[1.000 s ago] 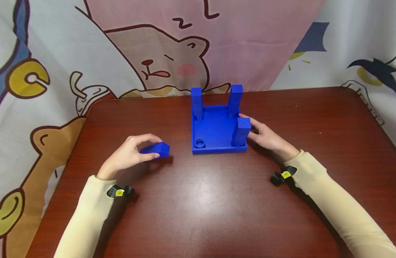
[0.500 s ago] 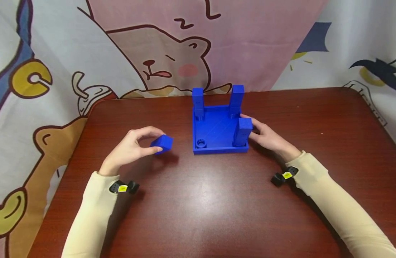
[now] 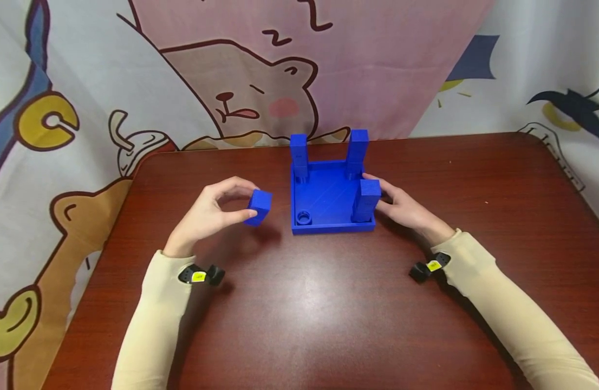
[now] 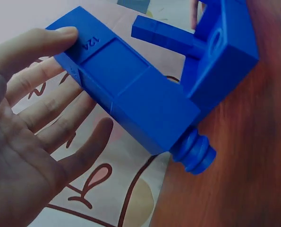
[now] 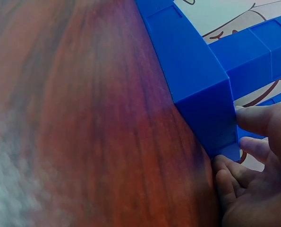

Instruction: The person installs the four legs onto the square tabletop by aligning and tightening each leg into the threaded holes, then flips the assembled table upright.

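My left hand [image 3: 207, 216] pinches a square blue table leg [image 3: 259, 207] between thumb and fingers, above the table and left of the base. In the left wrist view the leg [image 4: 126, 85] slants downward, its threaded end [image 4: 194, 151] bare at the bottom and raised digits near its top. A shallow square blue base [image 3: 324, 228] with raised walls lies on the table. Three legs stand in its corners; the near-left corner shows a bare round socket [image 3: 304, 218]. My right hand [image 3: 402, 206] grips the base's right side, fingers [image 5: 253, 118] at its wall; some fingertips are hidden.
The reddish-brown wooden table [image 3: 319, 325] reaches back to a printed cloth [image 3: 368, 65] with cartoon animals. The upright legs, such as the near-right leg [image 3: 366, 200], rise well above the base's walls. Small black cameras [image 3: 215, 275] hang at both wrists.
My left hand has moved right and up toward the base, and the leg in it has turned from lying nearly flat to more upright. My right hand and the base stay in place.
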{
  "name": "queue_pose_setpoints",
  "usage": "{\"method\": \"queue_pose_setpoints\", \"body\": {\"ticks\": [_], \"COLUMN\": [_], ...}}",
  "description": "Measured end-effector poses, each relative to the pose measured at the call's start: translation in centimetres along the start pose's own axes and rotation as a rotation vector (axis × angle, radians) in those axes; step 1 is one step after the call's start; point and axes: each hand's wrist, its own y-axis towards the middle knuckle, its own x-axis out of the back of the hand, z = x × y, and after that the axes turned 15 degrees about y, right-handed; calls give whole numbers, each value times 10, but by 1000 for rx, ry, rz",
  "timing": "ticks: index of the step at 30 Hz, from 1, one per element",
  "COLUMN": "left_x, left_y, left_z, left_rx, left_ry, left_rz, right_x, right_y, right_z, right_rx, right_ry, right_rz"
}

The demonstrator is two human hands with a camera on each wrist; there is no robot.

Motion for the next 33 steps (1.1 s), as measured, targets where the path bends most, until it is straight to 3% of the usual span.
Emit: {"method": "queue_pose_setpoints", "body": {"ticks": [5,12,21,33], "left_x": [-2,-10,-32,-57], "left_y": [9,23,37,42], "left_z": [-7,-13,-14,-14], "left_rx": [8,-49,-68,-35], "left_ry": [-58,-130,-290,-383], "left_rz": [-53,-120,-146,-140], "right_x": [1,1,0,1], "right_y": [0,1,2,2], "right_z": [-1,-3,-6,-6], "right_rx": [-3,5,19,25], "right_ry": [-2,-6,-7,-27], "right_rz": [1,2,-9,-2]}}
